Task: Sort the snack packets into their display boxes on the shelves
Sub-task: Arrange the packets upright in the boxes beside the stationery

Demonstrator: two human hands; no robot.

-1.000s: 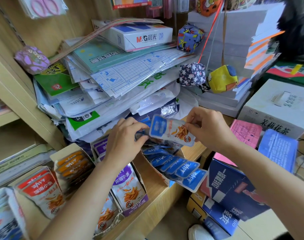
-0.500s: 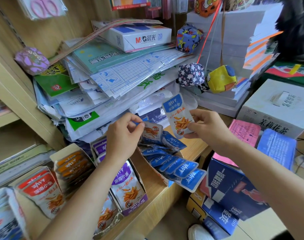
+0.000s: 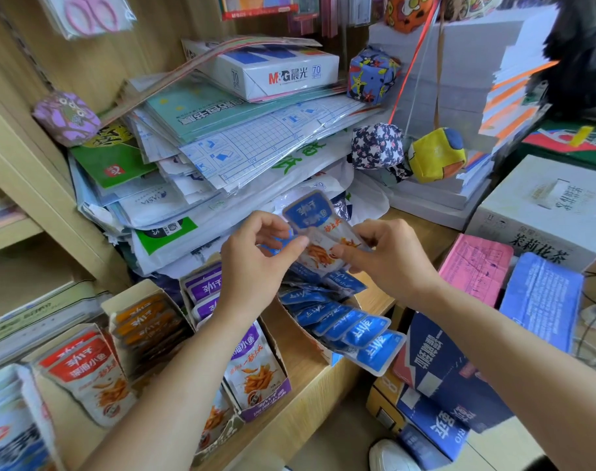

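Note:
Both hands meet above the wooden shelf [image 3: 300, 355]. My left hand [image 3: 255, 253] and my right hand [image 3: 381, 256] each pinch blue snack packets [image 3: 310, 212], one upright with its blue top up, another lying across it below. Just under them a row of blue packets [image 3: 354, 329] fans out of an open display box toward the shelf's front edge. Left of that stand display boxes of purple packets [image 3: 252, 365], orange packets [image 3: 143, 321] and red packets [image 3: 86, 372].
A sloping heap of paper, plastic sleeves and an M&G paper ream [image 3: 279, 71] looms right behind the hands. Fabric cubes [image 3: 374, 147] hang on the right. A white carton [image 3: 548, 212], pink and blue pads and dark blue boxes [image 3: 439, 375] crowd the right side.
My hands have come together and risen slightly. The blue packet in my right hand now overlaps the one my left hand lifted from the box.

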